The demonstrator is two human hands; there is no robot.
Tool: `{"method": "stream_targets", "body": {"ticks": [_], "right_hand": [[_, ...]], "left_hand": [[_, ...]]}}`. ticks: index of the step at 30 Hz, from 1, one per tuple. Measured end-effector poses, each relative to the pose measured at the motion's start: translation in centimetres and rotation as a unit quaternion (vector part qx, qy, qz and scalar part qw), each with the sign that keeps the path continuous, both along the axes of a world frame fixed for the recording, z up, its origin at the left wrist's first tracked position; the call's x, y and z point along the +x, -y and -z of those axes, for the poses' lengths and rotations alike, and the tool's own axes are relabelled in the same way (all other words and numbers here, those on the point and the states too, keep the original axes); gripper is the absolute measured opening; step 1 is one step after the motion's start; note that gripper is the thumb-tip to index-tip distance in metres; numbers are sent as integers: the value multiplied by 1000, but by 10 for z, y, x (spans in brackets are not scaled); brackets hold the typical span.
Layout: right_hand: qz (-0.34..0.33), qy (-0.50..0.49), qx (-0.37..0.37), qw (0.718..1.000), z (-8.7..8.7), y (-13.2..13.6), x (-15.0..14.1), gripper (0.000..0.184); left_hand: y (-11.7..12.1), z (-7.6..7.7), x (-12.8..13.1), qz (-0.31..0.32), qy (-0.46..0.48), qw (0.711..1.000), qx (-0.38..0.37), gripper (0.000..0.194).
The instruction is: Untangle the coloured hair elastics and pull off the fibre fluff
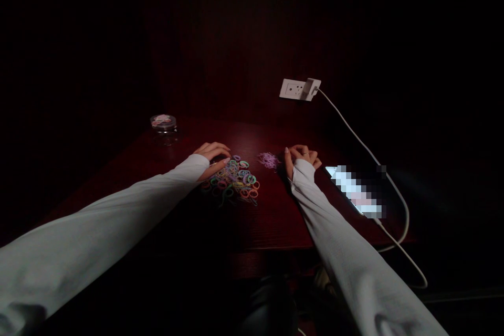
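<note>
A loose heap of small coloured hair ties (236, 178), in pink, green, orange, purple and yellow, lies on the dark red table (268, 226). My left hand (214, 157) is at the heap's upper left edge, fingers stretched and thumb apart, its fingertips over the nearest ties. To the right of the heap is a smaller cluster of purple hair ties (269, 160). Just right of that cluster, my right hand (302, 159) has bent fingers, with thumb and index finger close together. Whatever is between them, if anything, is too small and dark to make out.
A round clear container with a pinkish lid (163, 122) stands at the far left. A lit phone (346, 189) lies right of my right hand. Its white cable (354, 134) loops up to a charger (312, 89) in the wall socket (291, 89). The surroundings are very dark.
</note>
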State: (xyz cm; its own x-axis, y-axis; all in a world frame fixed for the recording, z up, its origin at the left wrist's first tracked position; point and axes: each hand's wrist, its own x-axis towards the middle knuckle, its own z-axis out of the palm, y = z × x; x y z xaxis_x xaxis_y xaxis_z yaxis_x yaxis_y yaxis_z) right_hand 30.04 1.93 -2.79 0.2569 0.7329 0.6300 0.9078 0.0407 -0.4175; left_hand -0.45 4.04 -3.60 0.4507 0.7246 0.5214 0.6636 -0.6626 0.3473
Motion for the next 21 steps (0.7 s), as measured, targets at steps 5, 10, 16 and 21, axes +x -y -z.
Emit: {"method": "stream_targets", "body": {"ticks": [5,10,16,21], "right_hand": [[-76,48,33,995,0,8,-6,30],[-245,114,40,962,2,20,-23,25],[-399,51,16,915,6,21,-41,28],[-425,18,0,905,2,23,-44,27]], "left_hand": [[2,-4,-1,31,-4,999,3,30],[11,-15,-1,15,-33,999,-3,26],[18,-23,-1,83,-65,994,-22,38],[16,-21,-1,95,-64,992,-44,34]]}}
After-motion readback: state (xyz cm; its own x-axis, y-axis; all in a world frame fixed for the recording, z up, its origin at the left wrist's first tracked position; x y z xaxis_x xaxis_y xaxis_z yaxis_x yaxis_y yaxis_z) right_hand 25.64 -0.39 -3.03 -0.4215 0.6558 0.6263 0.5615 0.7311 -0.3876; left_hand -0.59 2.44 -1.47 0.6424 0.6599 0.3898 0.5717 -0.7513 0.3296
